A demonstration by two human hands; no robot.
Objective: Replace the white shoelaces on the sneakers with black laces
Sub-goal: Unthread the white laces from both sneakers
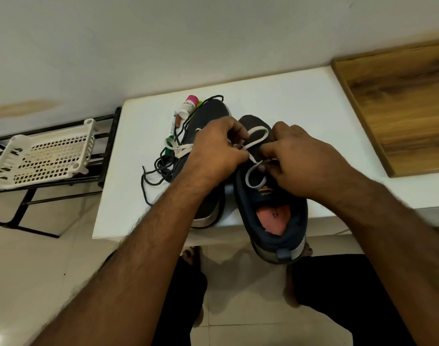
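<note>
Two dark grey sneakers lie side by side on a white table (300,96). The right sneaker (270,216) has its heel over the table's front edge and shows a pink insole. Its white lace (257,138) loops above and below the tongue. My left hand (216,151) and my right hand (295,156) pinch this white lace over the shoe's eyelets. The left sneaker (208,116) is partly hidden under my left hand, and a white lace end (178,148) trails off its left side. Loose black laces (158,171) lie tangled to the left of it.
A small bottle with a pink cap (188,106), a pen (173,126) and a green item sit behind the laces. A white perforated basket (46,156) rests on a black metal rack at the left. A wooden board (400,103) lies at the right. Bare feet stand on the tiled floor below.
</note>
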